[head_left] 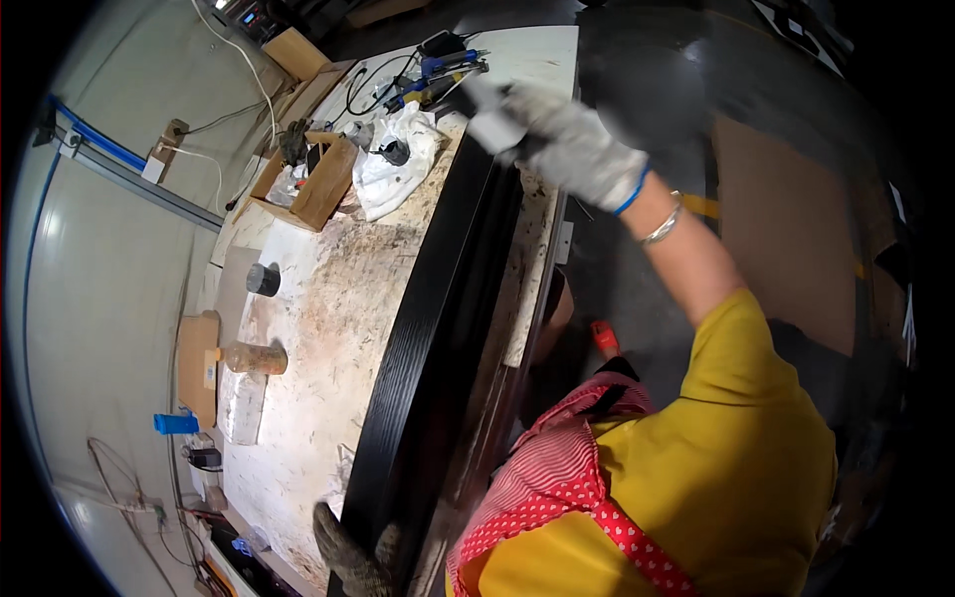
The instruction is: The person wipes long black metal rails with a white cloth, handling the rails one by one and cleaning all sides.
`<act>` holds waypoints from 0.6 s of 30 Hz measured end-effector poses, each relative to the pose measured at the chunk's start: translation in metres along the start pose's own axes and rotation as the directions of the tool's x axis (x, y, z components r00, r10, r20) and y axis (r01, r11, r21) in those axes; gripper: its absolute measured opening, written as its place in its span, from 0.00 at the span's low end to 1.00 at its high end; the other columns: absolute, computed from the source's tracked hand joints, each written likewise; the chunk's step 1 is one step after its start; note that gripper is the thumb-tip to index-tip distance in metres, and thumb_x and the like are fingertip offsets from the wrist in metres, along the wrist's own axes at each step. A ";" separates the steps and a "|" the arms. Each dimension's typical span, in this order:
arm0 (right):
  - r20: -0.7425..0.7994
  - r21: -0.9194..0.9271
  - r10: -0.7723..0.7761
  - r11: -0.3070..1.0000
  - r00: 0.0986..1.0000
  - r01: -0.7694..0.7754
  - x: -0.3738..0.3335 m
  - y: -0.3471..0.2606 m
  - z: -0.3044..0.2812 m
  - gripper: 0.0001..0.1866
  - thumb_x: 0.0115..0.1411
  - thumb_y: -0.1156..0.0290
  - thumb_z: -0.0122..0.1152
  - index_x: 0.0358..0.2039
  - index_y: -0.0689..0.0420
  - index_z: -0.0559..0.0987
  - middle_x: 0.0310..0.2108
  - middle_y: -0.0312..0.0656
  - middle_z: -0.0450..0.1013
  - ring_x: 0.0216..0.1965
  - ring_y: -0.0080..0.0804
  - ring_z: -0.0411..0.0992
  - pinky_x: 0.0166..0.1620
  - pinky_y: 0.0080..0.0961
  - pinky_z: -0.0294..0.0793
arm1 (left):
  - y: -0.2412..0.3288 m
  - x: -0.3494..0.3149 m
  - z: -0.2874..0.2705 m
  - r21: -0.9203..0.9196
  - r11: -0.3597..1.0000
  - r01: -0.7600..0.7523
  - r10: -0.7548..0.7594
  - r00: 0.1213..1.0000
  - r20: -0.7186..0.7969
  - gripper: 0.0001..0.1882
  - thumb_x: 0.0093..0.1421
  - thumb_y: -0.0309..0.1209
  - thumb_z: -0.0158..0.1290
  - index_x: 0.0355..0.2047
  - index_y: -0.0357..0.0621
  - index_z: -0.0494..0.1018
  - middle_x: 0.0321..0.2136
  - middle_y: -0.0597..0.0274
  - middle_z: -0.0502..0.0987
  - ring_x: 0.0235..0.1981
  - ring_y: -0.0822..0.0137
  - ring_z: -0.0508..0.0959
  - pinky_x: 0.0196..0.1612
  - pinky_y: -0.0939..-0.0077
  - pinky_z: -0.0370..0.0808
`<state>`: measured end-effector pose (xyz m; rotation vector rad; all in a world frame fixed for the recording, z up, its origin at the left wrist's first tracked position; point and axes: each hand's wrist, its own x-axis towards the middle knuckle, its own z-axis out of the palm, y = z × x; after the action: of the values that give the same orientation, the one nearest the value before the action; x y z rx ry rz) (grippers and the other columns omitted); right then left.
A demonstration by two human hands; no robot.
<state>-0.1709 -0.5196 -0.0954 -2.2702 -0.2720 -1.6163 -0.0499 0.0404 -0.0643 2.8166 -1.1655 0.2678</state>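
Note:
A long black board [418, 353] with a wood-grain face and a grooved side lies along the near edge of the worktable. My left hand [353, 557], in a dirty grey glove, grips its lower end, fingers on one side and thumb on the other. At the board's upper end is my right hand [572, 144], in a whitish glove with a blue cuff, closed around a pale, flat, block-like piece [494, 129]. Motion blurs that piece, so its kind is unclear. Whether it touches the board cannot be made out.
Across the stained worktable [338, 289] stand a wooden box [323, 189] of small items, a white plastic bag [398, 164], a dark round container [263, 280] and a bottle [254, 358]. Blue-handled power tools [438, 75] with cables lie at the top. A brown sheet [781, 229] lies on the floor.

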 end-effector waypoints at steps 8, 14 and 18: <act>0.483 0.156 0.734 0.464 0.477 -0.872 0.012 0.124 -0.067 0.19 0.64 0.71 0.60 0.54 0.63 0.77 0.47 0.41 0.77 0.46 0.24 0.73 0.49 0.21 0.75 | 0.186 0.189 0.047 -0.289 0.943 -0.167 0.178 0.984 0.013 0.52 0.53 0.56 0.62 0.66 0.31 0.56 0.60 0.33 0.66 0.60 0.37 0.67 0.63 0.53 0.65; 0.707 0.158 0.503 0.572 0.496 -0.805 0.027 0.170 -0.039 0.21 0.61 0.71 0.63 0.55 0.57 0.77 0.53 0.40 0.75 0.54 0.29 0.71 0.59 0.26 0.70 | 0.210 0.220 0.053 -0.195 0.981 -0.001 0.029 0.990 0.140 0.42 0.52 0.49 0.64 0.61 0.39 0.66 0.51 0.40 0.77 0.51 0.45 0.78 0.54 0.57 0.74; 0.750 0.109 0.348 0.775 0.563 -0.623 0.036 0.172 -0.025 0.19 0.60 0.69 0.65 0.52 0.54 0.78 0.51 0.40 0.75 0.57 0.31 0.70 0.62 0.28 0.67 | 0.209 0.223 0.056 -0.223 0.973 0.057 -0.016 0.983 0.183 0.43 0.51 0.52 0.65 0.62 0.39 0.66 0.48 0.40 0.78 0.49 0.45 0.79 0.52 0.58 0.76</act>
<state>-0.1210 -0.6894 -0.0820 -2.2557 -0.0673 -0.3211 -0.0358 -0.2702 -0.0751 2.6996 -1.0954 -0.1197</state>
